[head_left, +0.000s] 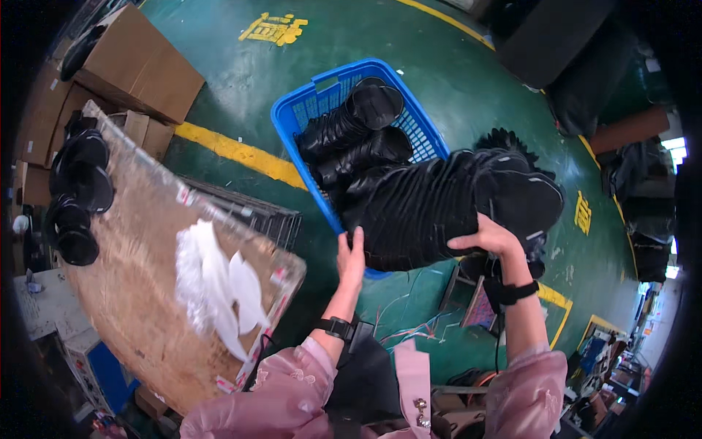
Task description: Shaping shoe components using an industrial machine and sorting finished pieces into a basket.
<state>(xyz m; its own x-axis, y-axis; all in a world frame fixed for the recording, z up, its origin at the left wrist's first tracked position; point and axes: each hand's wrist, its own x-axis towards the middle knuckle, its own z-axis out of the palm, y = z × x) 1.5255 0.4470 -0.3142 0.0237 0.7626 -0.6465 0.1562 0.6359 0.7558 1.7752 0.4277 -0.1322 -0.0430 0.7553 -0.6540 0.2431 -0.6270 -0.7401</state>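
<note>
A long stack of nested black shoe uppers [428, 208] lies tilted across the near right side of a blue plastic basket [327, 78], one end reaching past its rim. My left hand [351, 257] presses against the near left end of the stack, thumb up and fingers partly hidden. Further right, my right hand [491, 238] grips the stack's near side, its thumb pointing left and the other fingers behind the pieces. Inside the basket, two more black stacks [355, 117] lie side by side. Another dark bundle [504, 140] shows behind the right end of the held stack.
On the left stands a worn wooden table [139, 271] with white sheets and clear plastic [219, 278] and black stacks [80, 190] on it. Cardboard boxes [139, 66] sit behind. A wire rack [256, 212] stands beside the table. Loose strings [417, 322] lie on the green floor.
</note>
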